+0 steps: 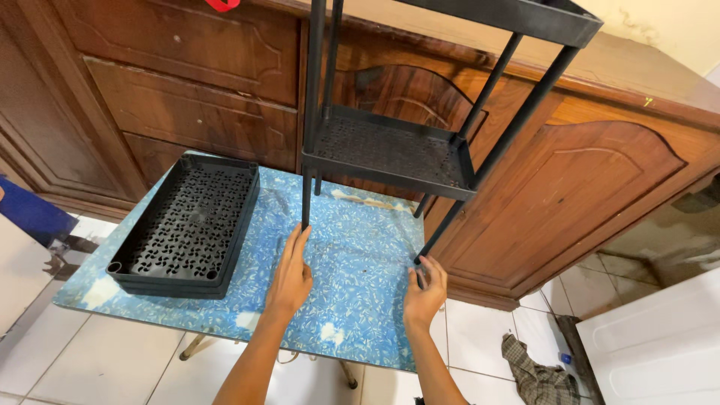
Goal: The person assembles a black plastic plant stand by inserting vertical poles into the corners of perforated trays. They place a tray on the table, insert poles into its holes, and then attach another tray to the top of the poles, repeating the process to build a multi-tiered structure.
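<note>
Spare black perforated trays point(189, 225) stacked on blue tabletop point(352, 255), left of your hands; wooden cabinet point(600, 187) behind. Black shelf rack point(390, 150) stands on tabletop. Your left hand point(289, 277) flat, fingertips at front-left leg foot; right hand point(425, 289) pinches front-right leg foot.

You are working in what is looking like a room of a home: a long carved wooden cabinet point(225, 82) with panelled doors and drawers is running along the wall in front of you. White floor tiles point(480, 337) are showing beneath a small blue-patterned table point(352, 262), and a crumpled checked cloth point(536, 375) is lying on the floor beside it.
</note>
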